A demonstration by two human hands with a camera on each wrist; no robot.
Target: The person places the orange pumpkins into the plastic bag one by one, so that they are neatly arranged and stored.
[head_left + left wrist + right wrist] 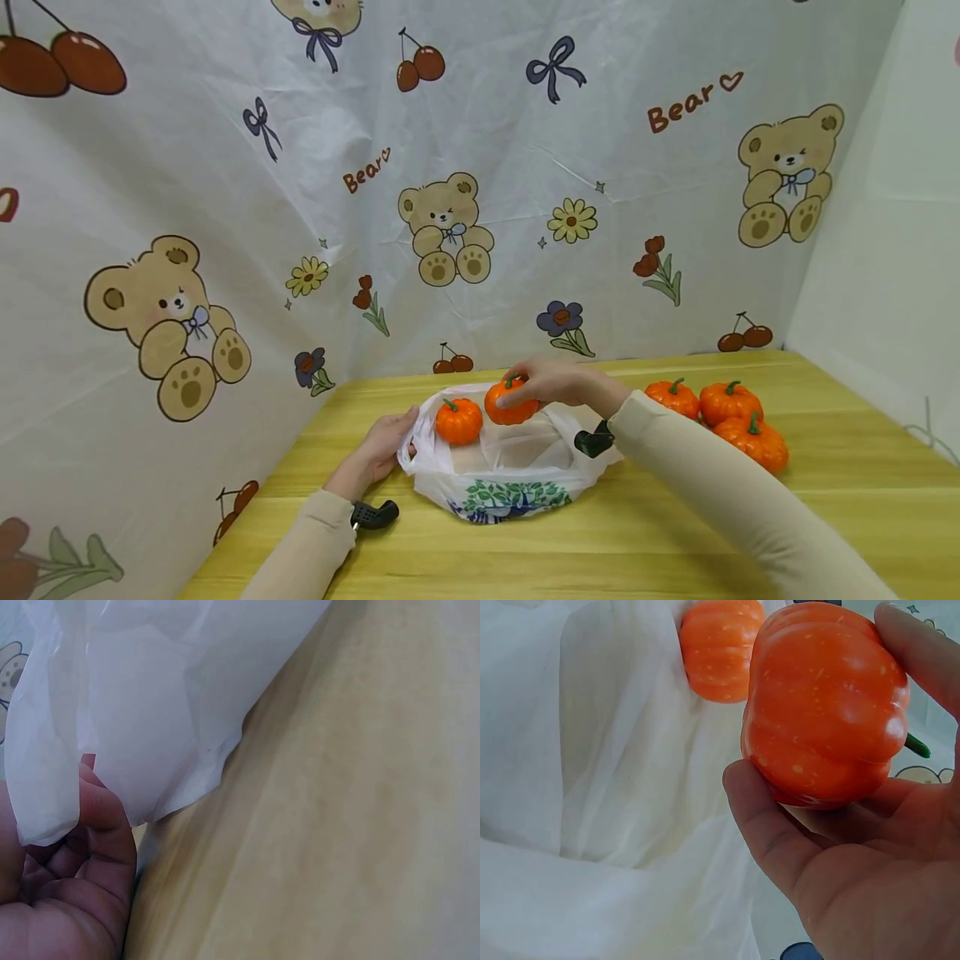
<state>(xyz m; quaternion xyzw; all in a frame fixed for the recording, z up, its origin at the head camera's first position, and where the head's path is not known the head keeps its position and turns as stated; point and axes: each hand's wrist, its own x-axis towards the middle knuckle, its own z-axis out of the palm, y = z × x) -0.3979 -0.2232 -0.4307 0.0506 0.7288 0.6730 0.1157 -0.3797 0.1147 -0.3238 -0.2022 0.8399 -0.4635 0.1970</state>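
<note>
A white plastic bag [525, 454] with a green and blue tree print lies spread on the table, its mouth facing up. My left hand [386, 442] pinches the bag's left edge; in the left wrist view the white film [142, 712] passes between thumb and curled fingers. Over the bag's opening, my right hand [551, 383] grips a small orange pumpkin [510, 402] with a green stem. The right wrist view shows thumb and fingers round this pumpkin [825, 705]. Inside the bag at the left rests another orange pumpkin [459, 422].
On the table [847, 500] to the right, partly behind my right sleeve, sit three more orange pumpkins [752, 442]. A cloth [510, 167] printed with bears and flowers hangs behind and along the left. Black wrist camera mounts [375, 515] stick out from both sleeves.
</note>
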